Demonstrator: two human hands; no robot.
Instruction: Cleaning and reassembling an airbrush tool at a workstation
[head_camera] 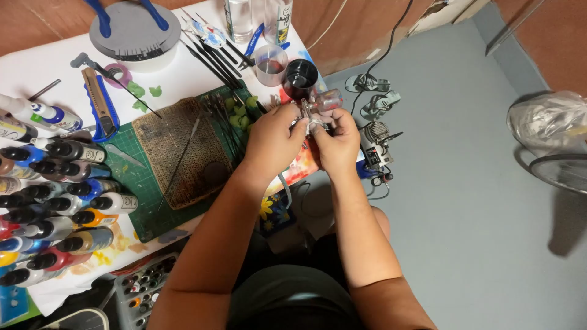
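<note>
Both hands meet over the right edge of the white work table [177, 76]. My left hand [272, 139] and my right hand [336, 142] together grip a small silver airbrush [310, 117] with a clear cup on it. The fingers of both hands close around its body. A thin hose runs down from it toward my lap. A black cup [300, 78] and a clear plastic cup [269, 63] stand just beyond the hands.
Several paint bottles [58, 201] lie in rows at the left on a green cutting mat [143, 183], beside a brown woven pad [180, 150]. Brushes [211, 55], a blue utility knife [101, 101] and a grey turntable [131, 30] sit farther back. A small compressor [376, 146] stands on the grey floor.
</note>
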